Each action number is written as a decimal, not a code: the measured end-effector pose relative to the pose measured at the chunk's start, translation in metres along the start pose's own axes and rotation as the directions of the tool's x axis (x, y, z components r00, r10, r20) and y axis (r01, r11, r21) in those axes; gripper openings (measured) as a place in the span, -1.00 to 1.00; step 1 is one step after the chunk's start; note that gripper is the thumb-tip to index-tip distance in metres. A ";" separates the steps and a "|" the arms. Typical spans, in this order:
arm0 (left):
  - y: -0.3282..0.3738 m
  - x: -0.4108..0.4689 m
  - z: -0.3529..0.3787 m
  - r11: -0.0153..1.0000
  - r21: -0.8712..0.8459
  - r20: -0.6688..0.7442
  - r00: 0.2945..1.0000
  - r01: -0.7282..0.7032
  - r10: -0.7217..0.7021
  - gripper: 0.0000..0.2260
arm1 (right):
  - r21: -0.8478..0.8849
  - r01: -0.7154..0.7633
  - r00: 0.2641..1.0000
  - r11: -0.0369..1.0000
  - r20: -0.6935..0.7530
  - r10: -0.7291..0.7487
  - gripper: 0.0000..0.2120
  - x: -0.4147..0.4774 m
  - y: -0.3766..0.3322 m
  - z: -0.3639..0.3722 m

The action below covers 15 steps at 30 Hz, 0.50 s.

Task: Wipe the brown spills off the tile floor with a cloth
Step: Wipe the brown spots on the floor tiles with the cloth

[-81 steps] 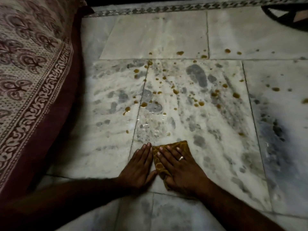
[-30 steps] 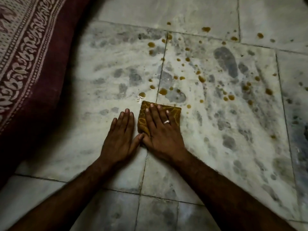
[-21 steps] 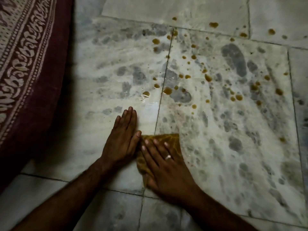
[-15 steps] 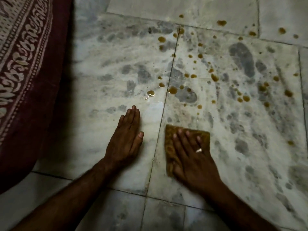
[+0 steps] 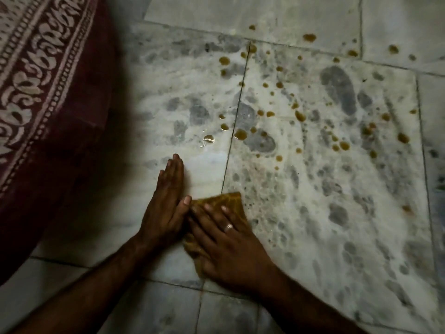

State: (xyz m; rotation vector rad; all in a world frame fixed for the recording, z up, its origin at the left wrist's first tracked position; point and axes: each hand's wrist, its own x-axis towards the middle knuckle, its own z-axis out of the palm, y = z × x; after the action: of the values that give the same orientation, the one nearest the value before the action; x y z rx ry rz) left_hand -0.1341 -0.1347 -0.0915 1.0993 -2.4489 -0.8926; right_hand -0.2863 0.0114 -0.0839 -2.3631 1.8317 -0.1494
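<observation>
A folded mustard-brown cloth (image 5: 225, 201) lies flat on the white, grey-mottled tile floor (image 5: 313, 213). My right hand (image 5: 231, 239), with a ring on one finger, presses down on the cloth and covers most of it. My left hand (image 5: 166, 203) rests flat on the floor just left of the cloth, fingers together, its thumb touching the cloth's edge. Several brown spill drops (image 5: 240, 134) dot the tiles beyond my hands, spreading up and to the right; one wet drop (image 5: 208, 138) sits ahead of my left fingertips.
A maroon fabric with a pale printed border (image 5: 43, 97) hangs along the left side and casts a dark shadow on the floor beside it. Tile joints run ahead of the cloth and across below my wrists.
My right hand has slid the cloth left and back toward me, up against my left thumb. Earlier it wiped forward to the nearest drops and pulled back. My left hand stayed planted.
</observation>
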 end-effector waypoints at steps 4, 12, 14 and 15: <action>0.005 0.002 0.003 0.983 0.174 0.086 0.995 -0.055 0.041 -0.36 | -0.094 -0.099 0.995 0.991 -0.008 0.098 -0.29 -0.039 0.059 -0.005; 0.004 0.001 0.010 0.920 0.361 0.145 0.984 -0.152 0.105 -0.37 | -0.025 -0.281 0.957 0.959 -0.083 0.279 -0.33 0.049 0.042 0.000; 0.003 0.000 0.009 0.917 0.366 0.147 0.983 -0.161 0.114 -0.38 | 0.002 -0.195 0.979 0.981 -0.057 0.195 -0.36 0.032 0.026 0.000; 0.001 0.000 0.008 0.912 0.376 0.154 0.982 -0.162 0.112 -0.39 | -0.003 -0.133 0.991 0.991 -0.031 0.133 -0.36 0.017 0.021 -0.002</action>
State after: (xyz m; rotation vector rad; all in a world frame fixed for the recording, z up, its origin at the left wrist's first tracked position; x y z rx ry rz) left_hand -0.1389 -0.1309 -0.0964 0.9945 -2.8532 -0.4560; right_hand -0.3026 -0.0103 -0.0859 -2.2447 1.9988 -0.1659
